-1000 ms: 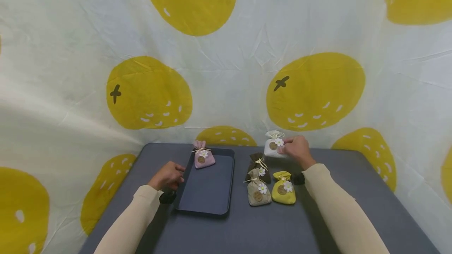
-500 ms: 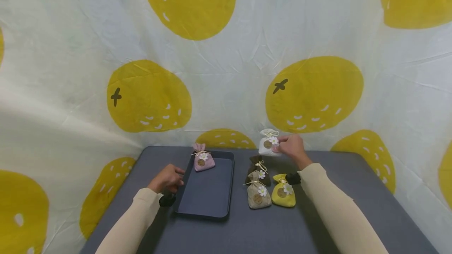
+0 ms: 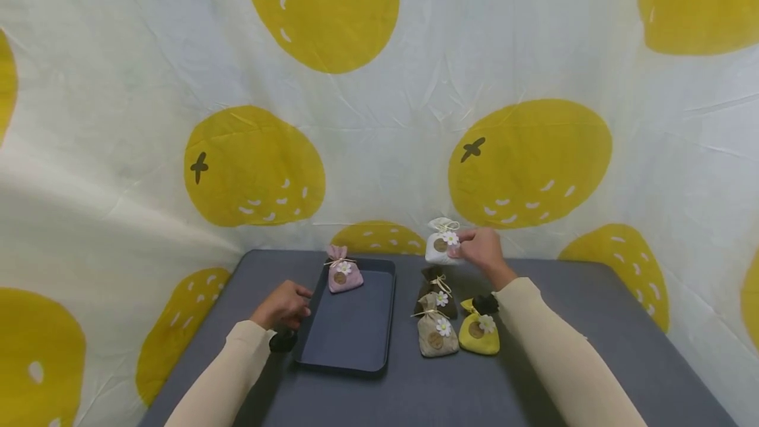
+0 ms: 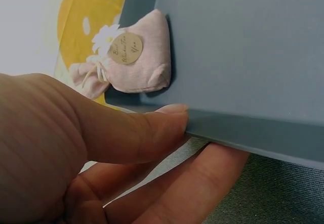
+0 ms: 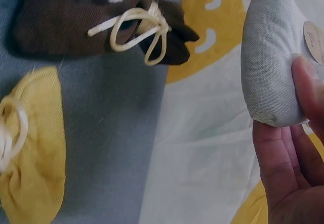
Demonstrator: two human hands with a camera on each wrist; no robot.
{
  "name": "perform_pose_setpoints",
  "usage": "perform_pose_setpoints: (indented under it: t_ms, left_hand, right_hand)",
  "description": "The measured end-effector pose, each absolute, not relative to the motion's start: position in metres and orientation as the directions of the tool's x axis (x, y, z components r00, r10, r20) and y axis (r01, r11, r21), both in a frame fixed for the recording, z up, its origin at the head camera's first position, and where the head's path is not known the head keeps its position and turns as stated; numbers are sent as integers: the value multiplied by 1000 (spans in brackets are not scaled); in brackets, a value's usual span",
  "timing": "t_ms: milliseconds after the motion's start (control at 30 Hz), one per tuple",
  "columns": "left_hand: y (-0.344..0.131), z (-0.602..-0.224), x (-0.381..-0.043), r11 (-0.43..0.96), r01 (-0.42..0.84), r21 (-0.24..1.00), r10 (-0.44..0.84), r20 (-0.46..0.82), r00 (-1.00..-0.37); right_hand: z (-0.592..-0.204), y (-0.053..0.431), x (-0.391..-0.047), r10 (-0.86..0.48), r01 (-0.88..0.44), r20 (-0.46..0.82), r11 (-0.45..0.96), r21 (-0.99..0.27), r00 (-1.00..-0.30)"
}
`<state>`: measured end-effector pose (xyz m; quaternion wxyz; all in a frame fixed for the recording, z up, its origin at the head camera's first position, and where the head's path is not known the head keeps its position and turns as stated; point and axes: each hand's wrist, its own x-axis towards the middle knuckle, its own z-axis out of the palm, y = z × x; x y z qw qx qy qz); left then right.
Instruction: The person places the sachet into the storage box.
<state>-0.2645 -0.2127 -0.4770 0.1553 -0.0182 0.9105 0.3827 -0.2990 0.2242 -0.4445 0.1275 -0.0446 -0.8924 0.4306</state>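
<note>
My right hand (image 3: pixel 483 249) pinches a small white drawstring pouch (image 3: pixel 435 257) by its side, lifted near the table's far edge. The right wrist view shows thumb on its front and fingers behind the white cloth (image 5: pixel 271 67). My left hand (image 3: pixel 284 305) grips the left rim of a dark shallow tray (image 3: pixel 350 328), thumb over the edge (image 4: pixel 243 133) and fingers outside. In the tray's far left corner lies a pink pouch (image 3: pixel 352 281) with a daisy and a round tag (image 4: pixel 127 48); its neck leans over the rim.
Right of the tray lie a dark brown pouch (image 3: pixel 449 308), a beige pouch (image 3: pixel 428 341) overlapping it, and a yellow pouch (image 3: pixel 483 346), partly behind my right wrist. A white curtain (image 3: pixel 391 170) with yellow fruit prints hangs behind the grey table (image 3: pixel 450 394).
My right hand has carried the white pouch leftward, from above and right of the brown pouch to nearly above it. The left hand has stayed at the tray's rim.
</note>
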Motion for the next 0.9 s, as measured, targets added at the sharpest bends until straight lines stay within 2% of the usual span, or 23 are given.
perform_pose_setpoints:
  t_ms: [267, 667, 900]
  left_hand:
    - [-214, -475, -265, 714, -142, 685, 89, -291, -952]
    - [-216, -477, -264, 713, -156, 684, 84, -304, -949]
    - [-217, -477, -268, 674, -191, 713, 96, -341, -935]
  right_hand:
    - [-439, 210, -304, 163, -70, 223, 638, -767, -961]
    - [-439, 186, -305, 152, -69, 207, 624, -778, -966]
    - [-440, 175, -306, 145, -86, 216, 605, -792, -965]
